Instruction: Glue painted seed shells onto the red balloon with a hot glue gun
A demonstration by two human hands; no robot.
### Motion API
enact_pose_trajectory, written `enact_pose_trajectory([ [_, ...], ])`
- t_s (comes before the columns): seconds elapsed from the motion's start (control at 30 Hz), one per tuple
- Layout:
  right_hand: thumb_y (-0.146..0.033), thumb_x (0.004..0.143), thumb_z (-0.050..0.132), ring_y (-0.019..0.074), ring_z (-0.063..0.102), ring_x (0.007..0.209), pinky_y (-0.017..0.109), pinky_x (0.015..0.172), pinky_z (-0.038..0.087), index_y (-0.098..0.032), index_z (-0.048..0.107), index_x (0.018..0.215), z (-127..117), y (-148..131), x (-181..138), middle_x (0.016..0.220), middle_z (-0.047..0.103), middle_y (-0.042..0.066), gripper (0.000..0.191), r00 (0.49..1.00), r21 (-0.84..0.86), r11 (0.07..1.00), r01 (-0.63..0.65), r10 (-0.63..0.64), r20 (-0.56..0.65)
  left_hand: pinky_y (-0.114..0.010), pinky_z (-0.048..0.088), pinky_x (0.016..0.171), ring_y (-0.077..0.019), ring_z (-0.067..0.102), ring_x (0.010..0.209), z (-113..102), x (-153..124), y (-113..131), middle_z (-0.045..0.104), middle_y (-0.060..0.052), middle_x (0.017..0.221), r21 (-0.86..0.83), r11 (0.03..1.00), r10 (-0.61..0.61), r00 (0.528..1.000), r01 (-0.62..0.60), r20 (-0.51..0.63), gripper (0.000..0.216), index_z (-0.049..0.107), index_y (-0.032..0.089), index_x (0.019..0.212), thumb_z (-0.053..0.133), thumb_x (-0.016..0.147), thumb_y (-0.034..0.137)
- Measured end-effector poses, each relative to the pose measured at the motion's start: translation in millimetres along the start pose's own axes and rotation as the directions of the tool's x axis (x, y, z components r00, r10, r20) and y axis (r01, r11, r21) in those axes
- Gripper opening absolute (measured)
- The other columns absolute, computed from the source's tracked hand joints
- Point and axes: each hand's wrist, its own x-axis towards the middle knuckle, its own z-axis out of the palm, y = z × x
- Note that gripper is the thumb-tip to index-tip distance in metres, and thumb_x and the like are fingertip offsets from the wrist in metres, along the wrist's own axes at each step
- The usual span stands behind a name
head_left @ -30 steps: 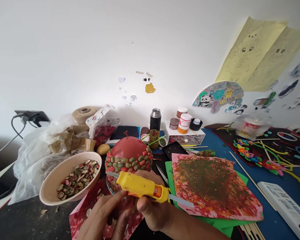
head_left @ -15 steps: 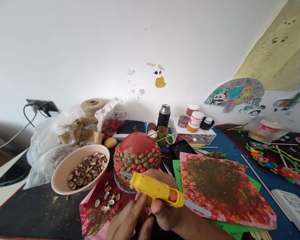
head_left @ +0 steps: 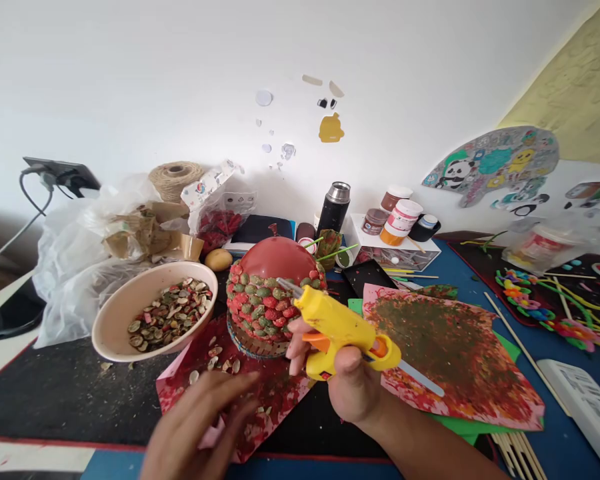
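As the right hand (head_left: 353,390) lifts its firmly gripped yellow glue gun (head_left: 345,323) from the foot of the shell-covered balloon (head_left: 263,303) at mid-table, the nozzle now sits just beside the top row of shells, so the work appears to have climbed there. The left hand (head_left: 195,427) has parted from it and swung near and left, over red paper (head_left: 280,400) strewn with loose shells (head_left: 220,363). Motion blur hides whether it is open or pinching anything. A shell bowl (head_left: 111,327) stands left.

bowl (head_left: 111,327) left of balloon (head_left: 275,260), flask (head_left: 334,208) behind
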Motion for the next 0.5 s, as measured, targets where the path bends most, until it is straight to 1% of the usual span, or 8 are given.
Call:
enact_pose_trajectory([
  [0.03,-0.107,0.105,0.081,0.0224,0.076,0.056,0.036,0.059,0.067,-0.021,0.097,0.109,0.7,0.8,-1.0,0.085,0.088,0.011,0.087,1.0,-0.013,1.0,-0.002,0.002,0.013,-0.024,0.075,0.09,-0.0212,0.097,0.097,-8.9,0.8,-8.9,0.099,-0.003,0.117,0.066,0.998,-0.01,1.0,0.011,-0.015,0.022,0.09,0.037,0.143,0.074,0.129,0.041],
  [0.1,-0.107,0.106,0.079,0.0226,0.075,0.055,0.038,0.059,0.068,-0.021,0.097,0.106,2.3,2.0,-2.5,0.081,0.086,0.01,0.087,0.999,-0.039,0.999,0.004,-0.003,0.035,-0.026,0.074,0.086,-0.0231,0.097,0.095,-21.3,-1.3,-25.4,0.098,-0.003,0.113,0.225,0.974,-0.015,0.998,0.027,-0.058,0.033,0.094,0.038,0.128,0.067,0.13,0.056],
  [0.17,-0.106,0.107,0.078,0.0226,0.074,0.054,0.038,0.058,0.068,-0.022,0.097,0.105,3.7,2.3,-3.4,0.079,0.084,0.009,0.087,0.999,-0.057,0.998,0.015,-0.013,0.042,-0.031,0.074,0.083,-0.0259,0.096,0.093,-25.5,-7.2,-38.4,0.098,-0.004,0.111,0.337,0.94,-0.04,0.999,0.045,-0.021,0.049,0.096,0.038,0.118,0.059,0.13,0.068],
  [0.2,-0.107,0.107,0.078,0.0227,0.073,0.054,0.038,0.058,0.068,-0.022,0.097,0.105,4.2,2.2,-3.5,0.077,0.083,0.008,0.087,0.999,-0.064,0.998,0.015,-0.013,0.04,-0.033,0.075,0.083,-0.0273,0.095,0.093,-24.8,-10.9,-43.4,0.098,-0.004,0.111,0.374,0.926,-0.059,0.998,0.049,0.014,0.053,0.096,0.038,0.117,0.056,0.13,0.069],
  [0.3,-0.11,0.105,0.075,0.0236,0.073,0.055,0.039,0.057,0.068,-0.023,0.095,0.098,5.2,0.6,-2.9,0.072,0.079,0.007,0.089,0.999,-0.09,0.996,-0.002,0.005,0.033,-0.036,0.075,0.085,-0.029,0.095,0.098,-16.2,-20.8,-53.6,0.098,-0.006,0.113,0.415,0.909,-0.089,0.99,0.037,0.105,0.052,0.097,0.037,0.119,0.051,0.13,0.057],
  [0.4,-0.112,0.105,0.074,0.0247,0.075,0.058,0.041,0.062,0.071,-0.025,0.086,0.08,6.4,-1.3,-0.5,0.073,0.078,0.008,0.091,0.999,-0.092,0.996,-0.018,0.022,0.05,-0.035,0.073,0.082,-0.0283,0.093,0.095,-5.8,-23.8,-59.4,0.095,-0.006,0.111,0.419,0.906,-0.112,0.986,0.049,0.127,0.048,0.096,0.037,0.114,0.05,0.128,0.045],
  [0.43,-0.112,0.104,0.074,0.0249,0.076,0.06,0.042,0.063,0.071,-0.025,0.084,0.078,6.8,-1.6,0.7,0.074,0.079,0.008,0.091,0.998,-0.086,0.996,-0.02,0.026,0.058,-0.035,0.073,0.082,-0.0283,0.092,0.094,-3.0,-22.9,-60.6,0.094,-0.006,0.108,0.423,0.905,-0.122,0.984,0.057,0.129,0.049,0.095,0.037,0.111,0.05,0.127,0.043],
  [0.5,-0.112,0.103,0.076,0.0246,0.075,0.059,0.041,0.062,0.07,-0.024,0.086,0.083,7.4,-1.0,2.8,0.075,0.079,0.009,0.091,0.998,-0.065,0.998,-0.018,0.023,0.065,-0.035,0.073,0.081,-0.0284,0.091,0.09,0.7,-18.6,-61.5,0.092,-0.006,0.101,0.437,0.898,-0.122,0.985,0.057,0.123,0.05,0.093,0.036,0.104,0.048,0.126,0.041],
])
